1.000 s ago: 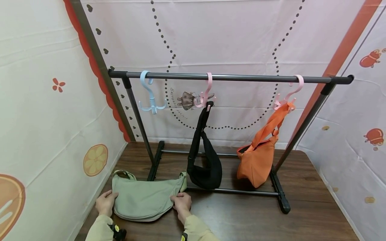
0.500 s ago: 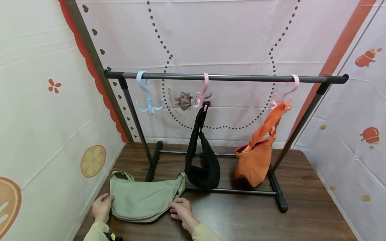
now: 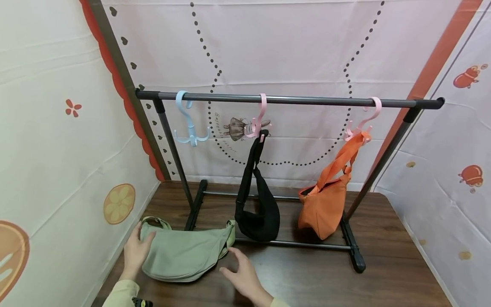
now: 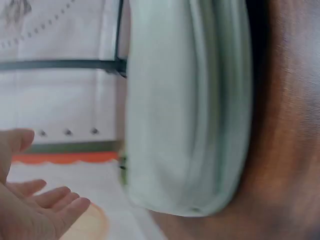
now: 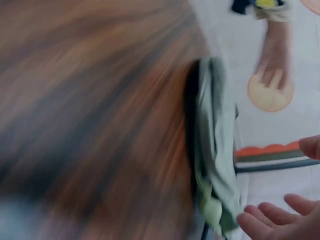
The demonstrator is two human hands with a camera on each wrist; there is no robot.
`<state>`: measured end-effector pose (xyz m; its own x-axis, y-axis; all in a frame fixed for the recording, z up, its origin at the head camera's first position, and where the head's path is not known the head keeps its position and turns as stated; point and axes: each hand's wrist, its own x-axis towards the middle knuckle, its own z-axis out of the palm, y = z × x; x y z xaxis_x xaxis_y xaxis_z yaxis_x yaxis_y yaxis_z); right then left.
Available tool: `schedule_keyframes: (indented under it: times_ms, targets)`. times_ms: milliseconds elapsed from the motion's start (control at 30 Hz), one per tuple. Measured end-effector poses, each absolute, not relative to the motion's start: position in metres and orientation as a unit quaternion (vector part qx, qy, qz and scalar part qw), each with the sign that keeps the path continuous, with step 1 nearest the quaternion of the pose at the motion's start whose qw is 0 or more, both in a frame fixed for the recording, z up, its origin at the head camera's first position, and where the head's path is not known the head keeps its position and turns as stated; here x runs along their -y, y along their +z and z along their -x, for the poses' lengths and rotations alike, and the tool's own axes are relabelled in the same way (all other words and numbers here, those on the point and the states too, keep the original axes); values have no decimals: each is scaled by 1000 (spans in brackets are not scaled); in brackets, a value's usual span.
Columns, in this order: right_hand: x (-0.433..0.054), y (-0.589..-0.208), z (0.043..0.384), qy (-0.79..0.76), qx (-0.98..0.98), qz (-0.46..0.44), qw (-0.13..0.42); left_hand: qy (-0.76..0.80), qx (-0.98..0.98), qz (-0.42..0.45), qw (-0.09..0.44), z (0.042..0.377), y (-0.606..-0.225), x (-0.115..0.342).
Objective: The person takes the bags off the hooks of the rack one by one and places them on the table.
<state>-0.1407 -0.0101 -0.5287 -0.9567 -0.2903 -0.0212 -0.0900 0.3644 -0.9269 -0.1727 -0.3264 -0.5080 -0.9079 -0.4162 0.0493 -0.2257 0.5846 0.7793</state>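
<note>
Now the green bag [image 3: 183,255] lies flat on the table [image 3: 307,277] under the blue hook [image 3: 189,123] (empty). Left hand [image 3: 136,251], fingers relaxed, rests on its end; right hand [image 3: 243,277] hovers unclenched beside. Better to find the strap first.

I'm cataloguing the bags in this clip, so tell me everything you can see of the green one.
The green bag is a pale sage, crescent-shaped sling of soft woven-looking fabric, with a seam along its curved lower edge. It lies flat on the dark wooden table, in front of the rack's left foot, strap ends showing at both upper corners. The left hand rests against its left end; the right hand hovers just off its right side, open.
</note>
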Motion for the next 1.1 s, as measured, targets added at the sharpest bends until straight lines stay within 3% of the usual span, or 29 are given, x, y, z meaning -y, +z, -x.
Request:
schedule_keyframes:
  times_ms: [133,400,733,967,1100]
  targets:
    - [-17,-532,136,-474,-868,149,11,-397,900,-141,114,174,-489,306]
    - [-60,-546,128,-443,-880,161,-63,-365,918,-16,152,173,-475,271]
    - [-100,-551,133,-374,-911,167,-56,-269,933,108,213,190,-465,228]
    - [-117,-548,140,-286,-939,181,-59,-196,944,179,195,197,-453,205]
    - [-123,-548,142,-272,-945,172,-47,-179,939,206,211,206,-441,193]
